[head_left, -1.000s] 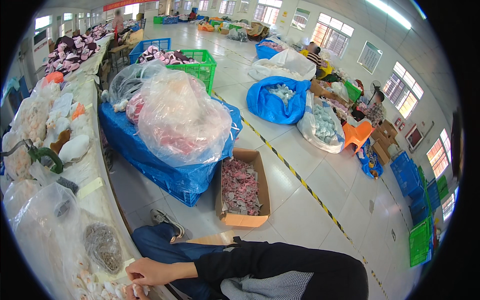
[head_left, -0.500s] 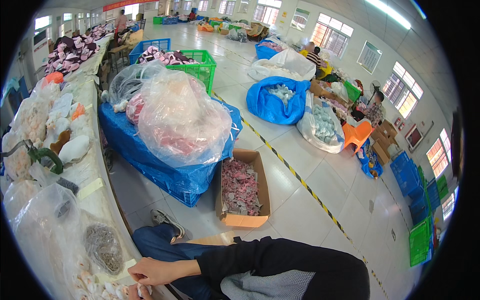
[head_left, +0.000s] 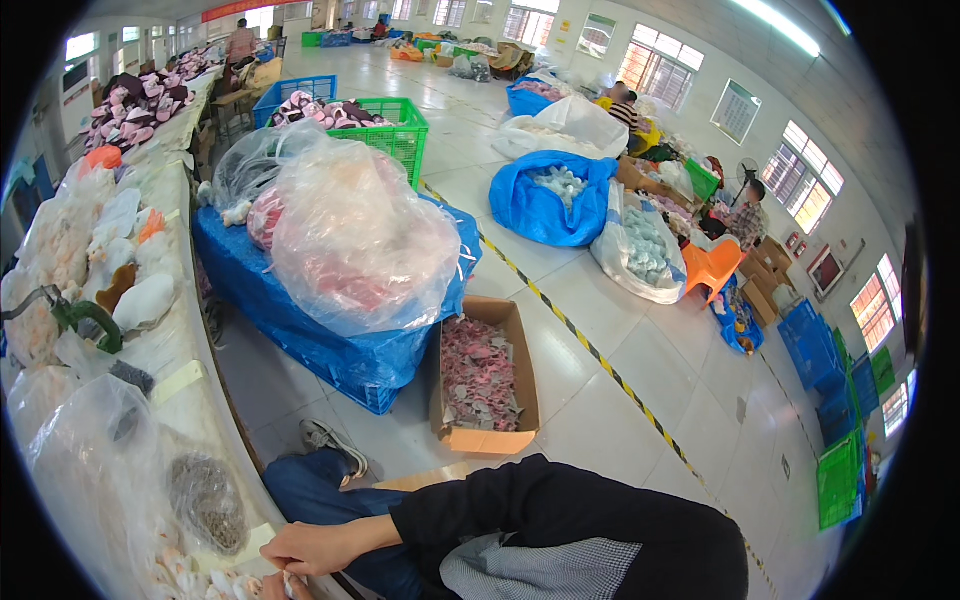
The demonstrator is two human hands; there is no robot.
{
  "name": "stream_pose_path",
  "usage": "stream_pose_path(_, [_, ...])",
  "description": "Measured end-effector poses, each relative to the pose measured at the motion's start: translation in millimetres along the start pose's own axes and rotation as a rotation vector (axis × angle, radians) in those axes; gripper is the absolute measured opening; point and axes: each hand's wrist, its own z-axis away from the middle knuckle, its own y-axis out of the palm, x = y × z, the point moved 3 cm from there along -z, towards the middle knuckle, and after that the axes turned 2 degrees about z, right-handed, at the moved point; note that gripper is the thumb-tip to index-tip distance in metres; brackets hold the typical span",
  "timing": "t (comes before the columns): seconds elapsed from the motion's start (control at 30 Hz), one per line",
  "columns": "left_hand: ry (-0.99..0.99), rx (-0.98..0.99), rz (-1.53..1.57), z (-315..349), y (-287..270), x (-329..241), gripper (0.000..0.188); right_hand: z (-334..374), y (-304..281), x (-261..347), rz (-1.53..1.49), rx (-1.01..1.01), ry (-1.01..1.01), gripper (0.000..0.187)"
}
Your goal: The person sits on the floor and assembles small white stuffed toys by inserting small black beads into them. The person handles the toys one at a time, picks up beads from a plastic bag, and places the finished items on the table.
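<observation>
A small white piece (head_left: 290,579) is held at the lower edge of the view, between the fingers of the left hand (head_left: 275,590), which is partly cut off by the frame; that grip is pinched on the piece. Just above it, the right hand (head_left: 314,548) is placed with its fingers bent down toward the same piece; its fingertips are hidden, so whether anything is pinched in this grip cannot be told.

To the left of the grip, a spread of small white and orange pieces (head_left: 190,578) is laid on the tabletop (head_left: 185,352). Above and to the left of the grip, a clear bag of grey-brown material (head_left: 208,505) can be seen, and beyond it a larger clear plastic bag (head_left: 95,455) is crumpled. Farther up the same tabletop, a curved green object (head_left: 98,325) is set near a white plush piece (head_left: 146,302).

Up and to the right of the grip, a cardboard box (head_left: 490,441) filled with pink and grey scraps (head_left: 478,375) is placed on the floor (head_left: 590,420). Beside that box, a bulky clear bag (head_left: 365,235) is rested on a blue cover (head_left: 330,345).
</observation>
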Motion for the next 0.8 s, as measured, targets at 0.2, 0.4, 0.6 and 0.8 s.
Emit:
stream_pose_path(0.2, [-0.009, -0.014, -0.006, -3, -1, -9, 0.029, 2, 6, -7, 0.039, 0.012, -0.032, 0.02])
stream_pose_path(0.4, [0.022, 0.005, 0.01, -1, -1, -7, 0.031, 4, 8, -11, 0.06, 0.007, -0.112, 0.02])
stream_pose_path(0.6, [0.083, -0.014, 0.007, -2, 0, -8, 0.033, 3, 6, -9, 0.036, 0.059, -0.063, 0.02])
stream_pose_path(0.8, [0.111, -0.005, -0.025, 1, 1, -10, 0.034, 7, 5, -17, 0.041, 0.015, -0.075, 0.021])
